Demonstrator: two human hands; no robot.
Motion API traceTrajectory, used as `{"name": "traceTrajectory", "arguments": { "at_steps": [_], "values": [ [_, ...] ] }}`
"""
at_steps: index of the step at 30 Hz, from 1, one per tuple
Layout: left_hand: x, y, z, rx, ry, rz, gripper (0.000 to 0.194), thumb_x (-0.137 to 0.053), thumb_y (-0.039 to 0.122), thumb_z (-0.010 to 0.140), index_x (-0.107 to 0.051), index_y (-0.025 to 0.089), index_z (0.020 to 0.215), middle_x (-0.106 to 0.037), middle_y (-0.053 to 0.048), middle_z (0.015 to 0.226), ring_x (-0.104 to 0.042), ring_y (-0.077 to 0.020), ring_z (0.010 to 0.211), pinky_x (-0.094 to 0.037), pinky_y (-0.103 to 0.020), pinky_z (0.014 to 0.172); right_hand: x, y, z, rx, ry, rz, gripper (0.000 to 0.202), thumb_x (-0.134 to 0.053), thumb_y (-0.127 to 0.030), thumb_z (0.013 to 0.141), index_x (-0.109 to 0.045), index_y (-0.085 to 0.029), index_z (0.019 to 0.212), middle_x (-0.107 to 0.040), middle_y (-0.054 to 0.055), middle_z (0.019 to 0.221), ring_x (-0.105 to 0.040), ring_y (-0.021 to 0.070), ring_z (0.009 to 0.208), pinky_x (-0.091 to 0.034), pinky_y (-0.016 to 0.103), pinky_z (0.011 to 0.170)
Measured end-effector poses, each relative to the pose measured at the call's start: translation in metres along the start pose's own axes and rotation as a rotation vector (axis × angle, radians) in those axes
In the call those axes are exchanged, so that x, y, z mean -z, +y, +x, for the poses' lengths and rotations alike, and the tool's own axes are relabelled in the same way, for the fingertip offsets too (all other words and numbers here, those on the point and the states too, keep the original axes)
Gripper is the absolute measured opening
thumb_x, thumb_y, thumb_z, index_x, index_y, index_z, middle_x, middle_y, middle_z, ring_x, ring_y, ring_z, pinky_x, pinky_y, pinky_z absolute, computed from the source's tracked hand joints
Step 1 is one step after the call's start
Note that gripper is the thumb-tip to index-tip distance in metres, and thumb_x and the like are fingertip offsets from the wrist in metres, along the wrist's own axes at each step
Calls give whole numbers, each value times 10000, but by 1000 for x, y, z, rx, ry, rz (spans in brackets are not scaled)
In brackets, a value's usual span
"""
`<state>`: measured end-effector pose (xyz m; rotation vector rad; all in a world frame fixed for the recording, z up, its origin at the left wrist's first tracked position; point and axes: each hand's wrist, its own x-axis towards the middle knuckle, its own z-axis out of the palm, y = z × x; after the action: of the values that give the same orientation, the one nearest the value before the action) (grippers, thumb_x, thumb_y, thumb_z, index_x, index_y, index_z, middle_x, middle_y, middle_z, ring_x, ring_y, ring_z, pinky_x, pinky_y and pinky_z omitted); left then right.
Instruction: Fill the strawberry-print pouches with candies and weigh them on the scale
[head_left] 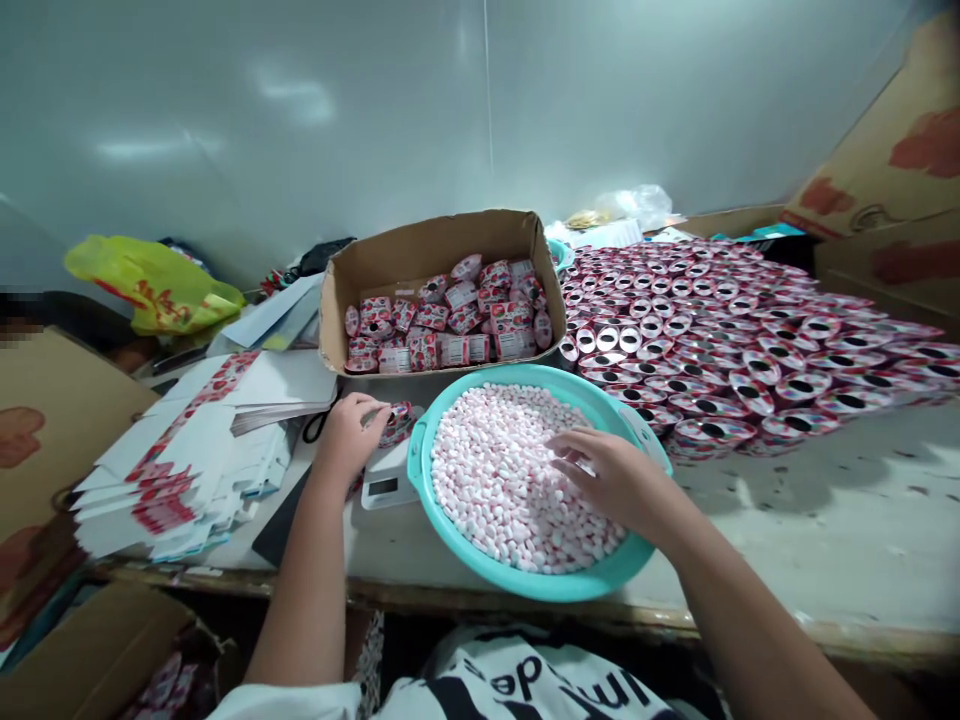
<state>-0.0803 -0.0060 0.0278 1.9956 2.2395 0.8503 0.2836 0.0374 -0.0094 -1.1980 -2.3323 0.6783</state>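
My left hand is at the left of the basin, its bent fingers closed at the edge of a small red printed box. That box sits over a white digital scale with a dark display; part of the scale is hidden. My right hand reaches over the turquoise basin, thumb and fingers apart, fingertips at the surface of the candies. Small rounded pink-and-white candies fill most of the basin.
Behind the basin stands a cardboard box of filled printed packets. Many open-topped printed boxes crowd the right. Flat white cartons are stacked left, near a yellow plastic bag. The table's front edge runs below.
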Motion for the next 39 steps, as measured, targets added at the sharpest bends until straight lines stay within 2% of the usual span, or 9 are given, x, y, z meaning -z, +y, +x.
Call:
{"name": "traceTrajectory", "arguments": {
  "at_steps": [2,4,6,8,10,15,26,34,39],
  "values": [
    [-3,29,-16,-82,5,-126,286,-560,393,916,-742,199,1020,-679,-73,1051,-628,-210,1014,-485,-338,948,0,0,0,-10,-12,3,260,-493,-351,948,-688,-231,1072,-721,66,1124,-684,229,966,-522,351,822],
    [-10,62,-35,-207,-157,-165,217,-619,365,898,-739,206,983,-691,-58,1055,-626,-202,1023,-476,-333,968,0,2,1,-11,-16,7,270,-492,-365,945,-690,-228,1066,-725,70,1112,-691,228,944,-526,344,803],
    [-21,90,-51,-295,-305,-91,171,-640,319,887,-734,202,969,-698,-53,1020,-622,-215,1009,-484,-344,937,-1,4,1,-3,-13,4,276,-504,-384,936,-692,-224,1059,-730,76,1095,-695,230,936,-531,339,792],
    [-32,109,-61,-305,-353,-8,165,-620,273,897,-720,192,999,-697,-58,1025,-617,-226,1004,-490,-355,911,-2,6,2,13,-3,-7,289,-517,-415,927,-694,-222,1049,-735,79,1074,-697,241,942,-533,346,801],
    [-40,117,-66,-285,-355,45,148,-589,241,913,-714,182,967,-695,-57,995,-619,-221,971,-491,-355,894,-4,8,2,26,1,-24,300,-524,-438,919,-696,-222,1036,-741,79,1050,-698,253,941,-534,363,806],
    [-47,116,-69,-291,-339,101,179,-549,242,943,-706,172,893,-686,-67,890,-617,-222,908,-487,-358,861,-5,9,4,33,0,-46,310,-546,-465,890,-698,-215,993,-753,81,1008,-712,270,905,-551,381,782],
    [-47,113,-69,-399,-295,-16,137,-587,243,928,-702,213,997,-696,-34,938,-601,-220,970,-446,-384,907,-4,7,5,37,5,-50,283,-571,-452,866,-706,-224,967,-759,78,983,-722,258,861,-574,357,747],
    [-51,110,-70,-351,-233,-111,106,-591,197,914,-687,190,959,-712,-37,929,-629,-205,937,-455,-358,879,-5,7,6,30,-19,-65,318,-573,-469,867,-707,-212,997,-756,91,1008,-720,257,879,-574,362,759],
    [-51,113,-75,-320,-174,-168,161,-597,229,915,-701,195,1033,-744,-43,968,-652,-209,958,-456,-379,927,-5,9,6,43,-34,-105,313,-580,-445,873,-723,-233,1054,-758,85,1018,-723,259,899,-577,356,754]
  ]
}}
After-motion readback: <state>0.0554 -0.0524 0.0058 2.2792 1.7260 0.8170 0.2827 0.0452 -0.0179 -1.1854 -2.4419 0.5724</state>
